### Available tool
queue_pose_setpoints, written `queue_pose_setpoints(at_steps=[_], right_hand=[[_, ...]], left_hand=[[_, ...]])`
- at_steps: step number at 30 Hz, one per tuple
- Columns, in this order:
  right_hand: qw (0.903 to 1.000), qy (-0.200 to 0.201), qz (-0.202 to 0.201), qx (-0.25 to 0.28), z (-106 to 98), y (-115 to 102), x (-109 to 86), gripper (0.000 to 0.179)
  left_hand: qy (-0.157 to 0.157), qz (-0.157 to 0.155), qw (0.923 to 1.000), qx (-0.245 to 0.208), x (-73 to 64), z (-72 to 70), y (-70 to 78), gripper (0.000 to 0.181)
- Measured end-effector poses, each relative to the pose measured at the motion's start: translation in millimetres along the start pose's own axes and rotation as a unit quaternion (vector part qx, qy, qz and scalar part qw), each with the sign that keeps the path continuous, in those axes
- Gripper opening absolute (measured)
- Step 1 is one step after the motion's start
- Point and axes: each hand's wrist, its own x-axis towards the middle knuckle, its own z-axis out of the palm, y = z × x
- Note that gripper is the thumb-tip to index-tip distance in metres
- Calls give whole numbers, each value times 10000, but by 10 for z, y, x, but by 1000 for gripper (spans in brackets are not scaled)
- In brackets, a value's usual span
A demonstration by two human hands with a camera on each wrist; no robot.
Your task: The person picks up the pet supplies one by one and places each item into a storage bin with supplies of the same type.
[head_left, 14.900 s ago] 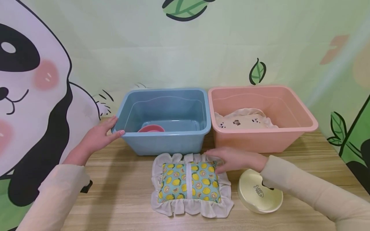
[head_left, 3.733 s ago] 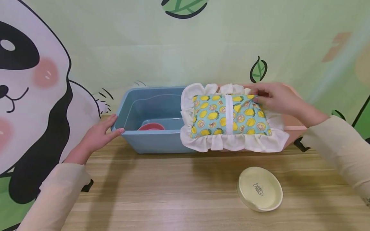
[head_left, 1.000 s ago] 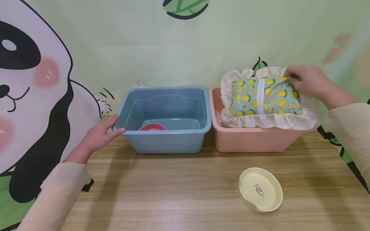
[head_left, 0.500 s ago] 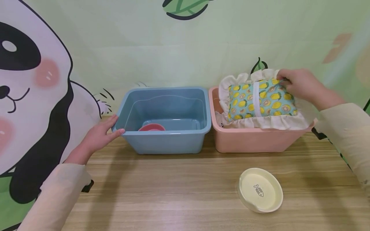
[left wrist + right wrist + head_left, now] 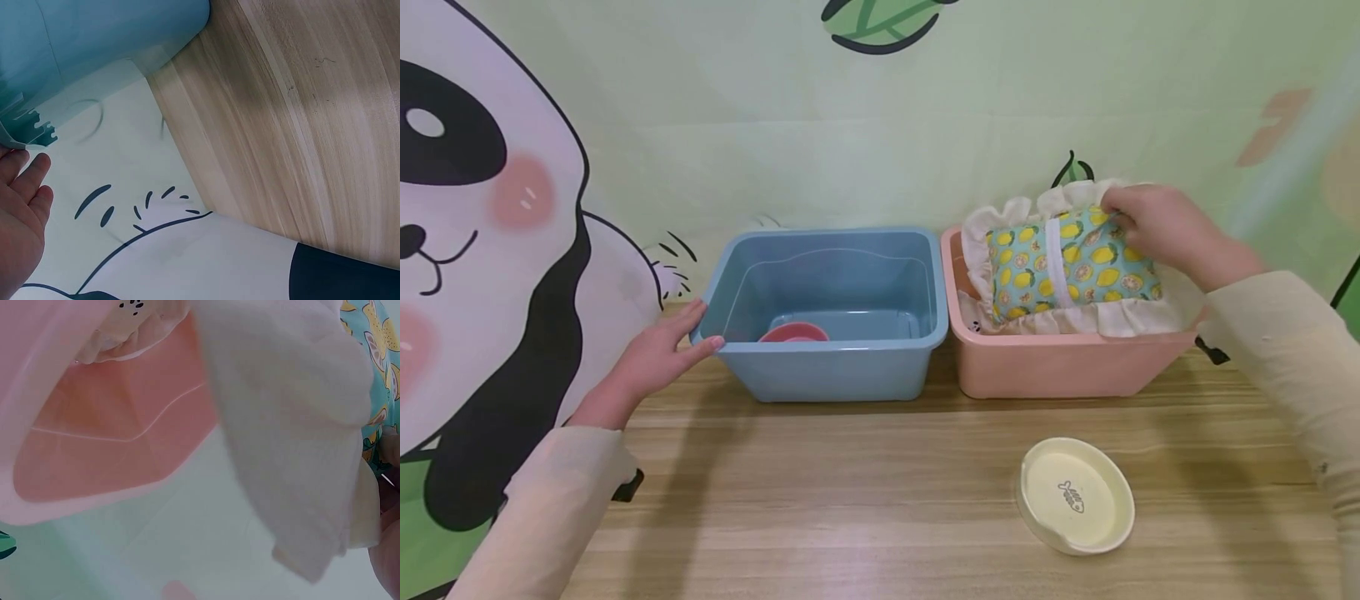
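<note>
In the head view, a small lemon-print pillow with a white ruffle hangs tilted over the pink tub. My right hand pinches its upper right corner. The ruffle fills much of the right wrist view, with the lemon cloth at its edge. Inside the pink tub, a cream frilled cloth piece with dark prints is mostly hidden beneath the pillow. My left hand touches the front left corner of the blue tub, thumb and fingers spread along the rim.
A pink-red round item sits in the blue tub, partly hidden by the front wall. The cream dish with a fish-bone print stands on the wooden table before the pink tub. A printed panda backdrop hangs behind.
The pillow went from the table before the blue tub up and rightward to over the pink tub. In the last second it shifted slightly left and tilted. My left hand stayed put.
</note>
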Motion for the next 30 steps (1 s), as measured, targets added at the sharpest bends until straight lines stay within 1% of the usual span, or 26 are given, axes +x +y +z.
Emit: queue_pose_setpoints(at_steps=[5, 12, 17, 25, 30], right_hand=[[9999, -27, 38, 111, 53, 5, 10, 12], [9989, -124, 230, 383, 109, -14, -2, 13], [9981, -80, 253, 557, 153, -33, -3, 12], [9940, -417, 538, 861, 224, -23, 6, 12], [9933, -474, 548, 901, 260, -14, 11, 10]], left_hand=[[36, 12, 10000, -3, -3, 3, -12, 81], [55, 33, 10000, -9, -11, 3, -8, 81], [28, 3, 10000, -51, -16, 1, 9, 81], [21, -11, 10000, -92, -28, -2, 29, 82], [17, -6, 10000, -82, -25, 1, 24, 82]])
